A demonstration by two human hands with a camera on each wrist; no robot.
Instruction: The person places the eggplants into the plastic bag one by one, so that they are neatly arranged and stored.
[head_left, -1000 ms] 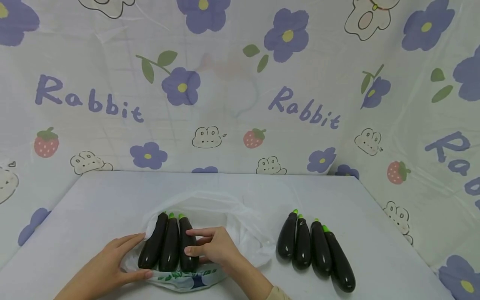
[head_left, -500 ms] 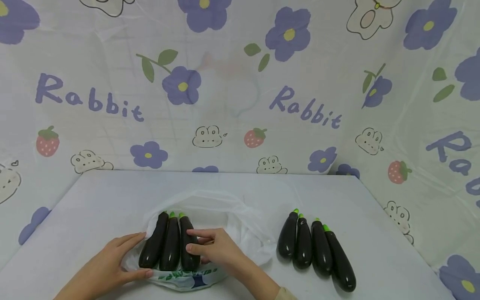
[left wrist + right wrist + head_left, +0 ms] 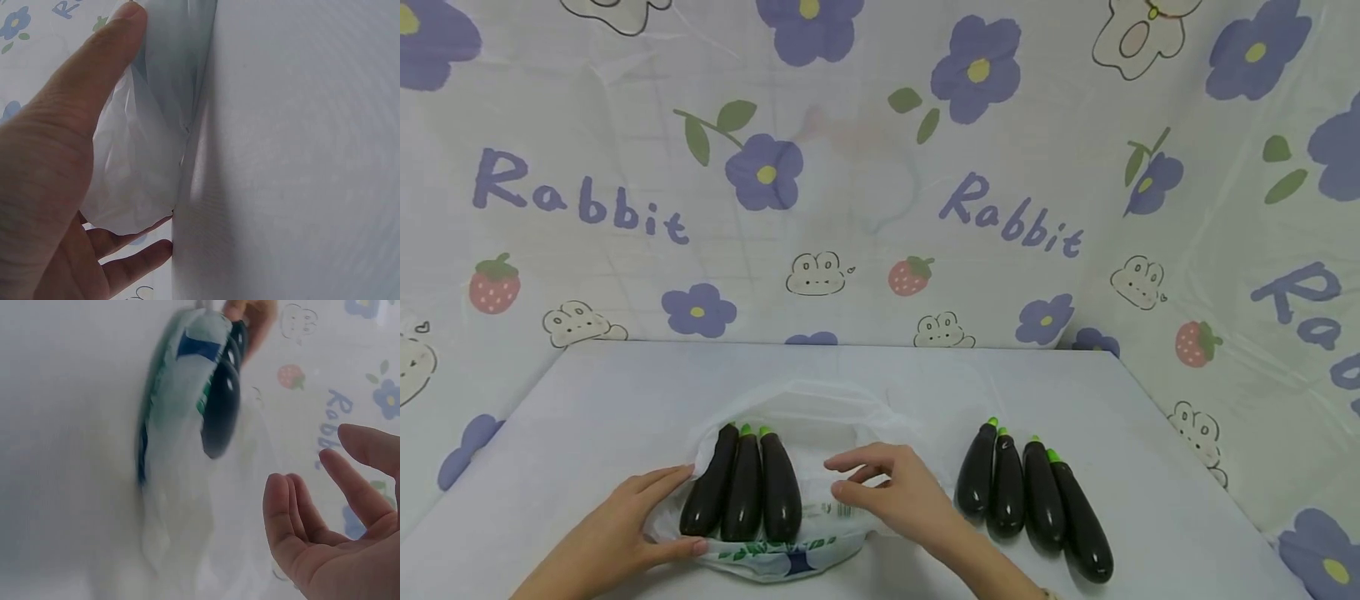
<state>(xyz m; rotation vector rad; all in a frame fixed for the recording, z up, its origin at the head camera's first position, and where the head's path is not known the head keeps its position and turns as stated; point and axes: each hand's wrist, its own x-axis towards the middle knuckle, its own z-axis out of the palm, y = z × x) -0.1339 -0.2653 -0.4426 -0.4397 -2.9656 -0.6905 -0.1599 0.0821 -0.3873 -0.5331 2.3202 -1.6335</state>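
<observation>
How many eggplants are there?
7: three eggplants side by side in the white plastic bag, four eggplants on the white table to its right. The bag may hide more.

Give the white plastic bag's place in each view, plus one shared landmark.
Head: the white plastic bag lies below centre, slightly left.
Left wrist: the bag is in the upper left.
Right wrist: the bag runs down the middle from near the top.
Landmark: the left hand; lower left, left edge and top, respectively.
</observation>
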